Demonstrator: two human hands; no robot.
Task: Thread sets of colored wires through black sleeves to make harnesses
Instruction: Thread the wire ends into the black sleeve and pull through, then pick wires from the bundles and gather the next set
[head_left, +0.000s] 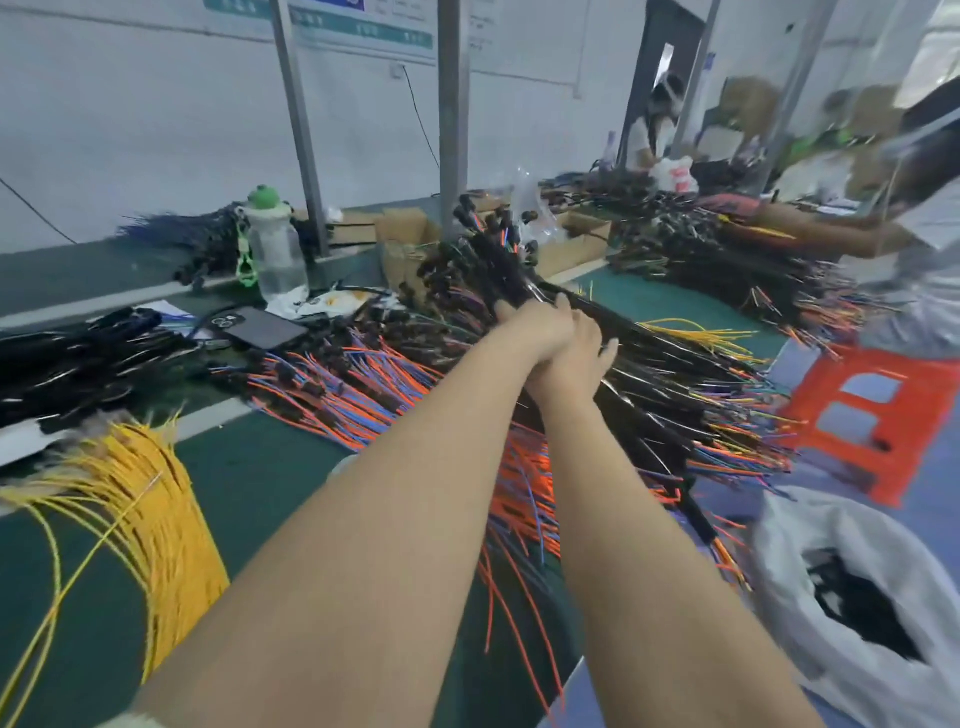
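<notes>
**Green bench, two hands on one bundle**

Green bench (270, 483) below a white wall, wiring heaped over most of it. I take the bottle (275, 249) as my mark. To its right and a little nearer the person, a thick bundle (649, 364) of black-sleeved harnesses slants across the bench, with colored wire ends fanning out at its low end. Both bare arms reach to it. The left hand (535, 325) has its fingers curled over the bundle. The right hand (582, 358) sits partly under the left and touches the bundle, but blur and overlap hide whether it grips. A phone (265, 327) lies just in front of the bottle. Yellow wires (145, 493) lie well in front of it, to the left. A stool (872, 415) and a bag (857, 597) are far to its right.
</notes>
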